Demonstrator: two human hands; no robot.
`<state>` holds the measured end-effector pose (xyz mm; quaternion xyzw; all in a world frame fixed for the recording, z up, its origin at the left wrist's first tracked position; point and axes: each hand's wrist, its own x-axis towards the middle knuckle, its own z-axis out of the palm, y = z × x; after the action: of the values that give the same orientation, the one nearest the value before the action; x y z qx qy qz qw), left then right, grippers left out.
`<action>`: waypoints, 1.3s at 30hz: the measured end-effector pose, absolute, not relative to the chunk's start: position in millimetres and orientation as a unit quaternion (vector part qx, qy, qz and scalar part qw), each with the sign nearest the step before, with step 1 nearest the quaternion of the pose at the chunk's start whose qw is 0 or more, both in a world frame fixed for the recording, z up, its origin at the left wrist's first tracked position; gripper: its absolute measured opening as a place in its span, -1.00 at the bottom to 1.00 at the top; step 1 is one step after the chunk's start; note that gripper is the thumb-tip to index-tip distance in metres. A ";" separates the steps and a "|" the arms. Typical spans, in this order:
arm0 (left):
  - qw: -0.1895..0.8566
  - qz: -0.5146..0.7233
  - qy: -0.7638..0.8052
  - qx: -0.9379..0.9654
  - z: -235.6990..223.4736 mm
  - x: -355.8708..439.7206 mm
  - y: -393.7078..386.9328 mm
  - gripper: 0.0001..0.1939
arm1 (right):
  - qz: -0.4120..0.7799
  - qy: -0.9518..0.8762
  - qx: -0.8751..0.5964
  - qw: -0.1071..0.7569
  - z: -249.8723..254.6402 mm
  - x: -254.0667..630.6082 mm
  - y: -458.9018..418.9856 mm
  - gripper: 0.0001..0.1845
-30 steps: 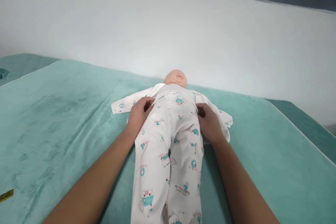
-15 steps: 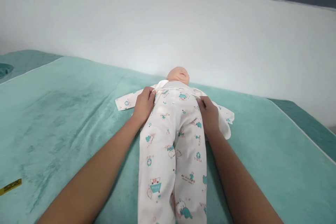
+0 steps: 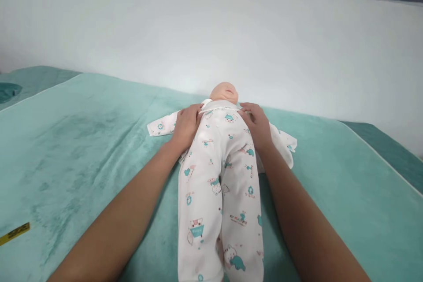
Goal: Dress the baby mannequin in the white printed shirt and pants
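A baby doll (image 3: 225, 93) lies on its back, its head toward the wall. White printed pants (image 3: 206, 163) cover its legs, with the waistband high on its torso. My left hand (image 3: 189, 125) grips the waistband's left edge, thumb inward. At the right edge, my right hand (image 3: 258, 124) has its thumb and fingers closed around the waistband. A matching printed top lies open under the doll, with its left sleeve (image 3: 161, 125) and right sleeve (image 3: 288, 142) spread outward beyond my hands. My fingertips are partly hidden against the cloth.
A green plush sheet (image 3: 82, 141) covers the surface beneath the doll. A white wall (image 3: 132, 31) rises behind it. At the lower left lies a yellow strip (image 3: 15, 233) with dark marks. A darker green fold (image 3: 373, 139) shows at the right.
Both hands have moved up slightly toward the doll's head and inward, bringing the waistband higher on its torso. The fingers now reach over the waistband at both sides.
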<state>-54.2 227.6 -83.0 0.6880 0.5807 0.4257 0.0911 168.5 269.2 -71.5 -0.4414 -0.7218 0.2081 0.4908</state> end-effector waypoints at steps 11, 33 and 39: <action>0.088 0.384 0.668 0.632 -70.5 -52.8 261.9 -0.78 | 0.363 -0.558 -0.492 0.562 -72.4 166.3 283.6 -0.71; -0.022 0.358 0.636 0.683 -95.0 -51.0 196.1 -0.71 | 0.196 -0.592 -0.627 0.467 -86.1 177.4 230.1 -0.85; 0.201 0.371 0.631 0.651 -82.6 -48.7 181.9 -0.76 | 0.360 -0.557 -0.610 0.433 -90.3 184.5 226.4 -0.81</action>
<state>-48.7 181.9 -82.6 0.6508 0.6314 0.3705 0.2014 184.5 226.4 -90.3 -0.6097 -0.5573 0.3604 0.4334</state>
